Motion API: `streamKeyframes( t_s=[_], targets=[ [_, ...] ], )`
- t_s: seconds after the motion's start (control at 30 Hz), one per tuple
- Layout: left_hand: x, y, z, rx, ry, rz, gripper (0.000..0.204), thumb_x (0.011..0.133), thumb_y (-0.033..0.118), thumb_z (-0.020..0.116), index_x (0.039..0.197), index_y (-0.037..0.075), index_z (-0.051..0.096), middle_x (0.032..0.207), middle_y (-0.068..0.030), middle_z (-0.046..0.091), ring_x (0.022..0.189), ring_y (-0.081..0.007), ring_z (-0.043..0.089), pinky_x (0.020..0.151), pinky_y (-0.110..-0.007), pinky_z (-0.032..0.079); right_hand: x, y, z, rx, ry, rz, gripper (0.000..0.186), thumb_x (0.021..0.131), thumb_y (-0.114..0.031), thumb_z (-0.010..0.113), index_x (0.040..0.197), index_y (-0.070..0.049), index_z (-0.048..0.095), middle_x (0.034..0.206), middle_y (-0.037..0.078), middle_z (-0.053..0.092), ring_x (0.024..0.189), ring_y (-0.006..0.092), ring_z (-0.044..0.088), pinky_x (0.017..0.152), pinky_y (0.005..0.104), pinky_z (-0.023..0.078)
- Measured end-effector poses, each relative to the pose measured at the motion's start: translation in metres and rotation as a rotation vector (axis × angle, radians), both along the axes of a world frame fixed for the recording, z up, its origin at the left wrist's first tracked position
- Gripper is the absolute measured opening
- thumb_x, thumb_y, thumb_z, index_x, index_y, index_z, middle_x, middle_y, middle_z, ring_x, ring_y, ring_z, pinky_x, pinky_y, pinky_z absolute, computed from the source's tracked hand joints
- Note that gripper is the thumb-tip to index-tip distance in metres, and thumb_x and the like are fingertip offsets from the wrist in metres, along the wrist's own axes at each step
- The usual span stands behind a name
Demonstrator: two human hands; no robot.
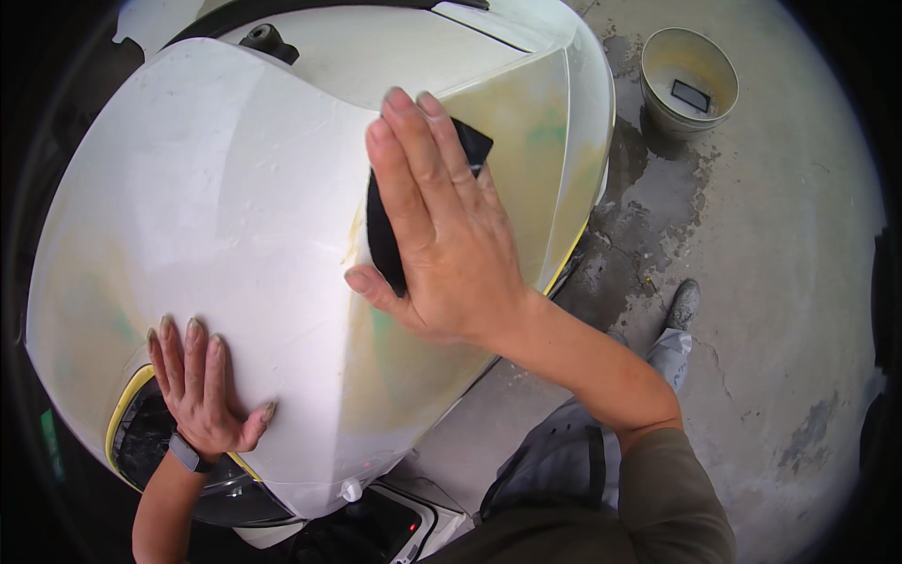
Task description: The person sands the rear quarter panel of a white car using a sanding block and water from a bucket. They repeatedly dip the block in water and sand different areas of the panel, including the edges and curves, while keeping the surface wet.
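Observation:
A white car body panel [216, 207] with dull yellowish patches fills the left and middle of the view. My right hand [442, 226] lies flat on it, fingers together, pressing a black sanding sheet [383, 235] against the panel near a yellow-green patch [536, 160]. The sheet's corners show above and left of my palm. My left hand [202, 385] rests flat on the panel's lower left, fingers spread, holding nothing. A dark watch sits on that wrist. Just below it is a dark lamp opening [155, 442] edged with yellow tape.
A pale bucket [689, 80] with a dark sheet inside stands on the wet, stained concrete floor [780, 282] at upper right. My grey trouser leg and shoe [683, 305] stand beside the panel's right edge. A black knob [268, 39] shows at the top.

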State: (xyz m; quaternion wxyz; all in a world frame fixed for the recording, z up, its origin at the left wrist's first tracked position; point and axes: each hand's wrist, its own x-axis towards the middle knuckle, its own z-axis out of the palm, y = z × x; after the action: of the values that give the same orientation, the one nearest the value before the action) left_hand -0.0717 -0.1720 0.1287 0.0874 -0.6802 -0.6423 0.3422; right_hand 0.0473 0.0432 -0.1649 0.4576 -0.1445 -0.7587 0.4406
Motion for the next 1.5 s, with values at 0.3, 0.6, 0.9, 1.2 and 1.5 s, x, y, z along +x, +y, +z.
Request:
streamKeyframes(
  t_s=[0.3,0.6,0.9,1.2,1.5],
  targets=[
    [0.0,-0.01,-0.002,0.007,0.002,0.011,0.085,0.098,0.06,0.055,0.152,-0.006,0.051,0.158,-0.0314,0.048,0.151,-0.0604,0.034,0.123,-0.074,0.02,-0.004,0.019,0.007,-0.047,0.099,0.022,0.097,0.095,-0.053,0.065,0.166,0.001,0.028,0.174,0.022,0.025,0.16,0.0418,0.026,0.123,0.0584,0.032],
    [0.0,-0.021,-0.002,0.002,-0.019,0.003,0.084,0.098,0.058,0.055,0.153,-0.005,0.048,0.159,-0.0321,0.045,0.151,-0.0615,0.033,0.122,-0.077,0.02,0.0,0.1,-0.057,-0.121,0.134,-0.01,0.094,0.093,-0.049,0.066,0.166,-0.002,0.031,0.174,0.015,0.03,0.159,0.0387,0.031,0.124,0.059,0.031],
    [0.0,-0.029,-0.001,-0.004,-0.031,-0.028,0.087,0.099,0.056,0.055,0.161,-0.004,0.039,0.166,-0.0325,0.036,0.153,-0.0614,0.028,0.121,-0.077,0.02,0.025,0.12,-0.057,0.124,0.045,0.243,0.09,0.085,-0.035,0.069,0.163,-0.004,0.038,0.169,0.014,0.04,0.156,0.0361,0.038,0.124,0.0549,0.033],
    [0.0,-0.035,0.002,-0.028,-0.027,-0.016,0.087,0.098,0.053,0.057,0.161,-0.004,0.037,0.168,-0.0305,0.033,0.153,-0.0627,0.026,0.121,-0.078,0.017,0.024,0.146,-0.058,0.234,0.057,0.401,0.086,0.085,-0.035,0.063,0.16,0.001,0.041,0.16,0.026,0.045,0.148,0.0497,0.043,0.118,0.059,0.04],
    [-0.002,-0.035,0.003,-0.015,-0.028,-0.014,0.087,0.098,0.057,0.052,0.162,0.0,0.037,0.17,-0.0284,0.032,0.155,-0.0617,0.022,0.121,-0.078,0.015,-0.005,0.106,-0.05,-0.116,0.151,0.105,0.081,0.104,-0.045,0.053,0.165,0.003,0.029,0.17,0.026,0.03,0.158,0.0447,0.028,0.127,0.0527,0.024]
  ],
)
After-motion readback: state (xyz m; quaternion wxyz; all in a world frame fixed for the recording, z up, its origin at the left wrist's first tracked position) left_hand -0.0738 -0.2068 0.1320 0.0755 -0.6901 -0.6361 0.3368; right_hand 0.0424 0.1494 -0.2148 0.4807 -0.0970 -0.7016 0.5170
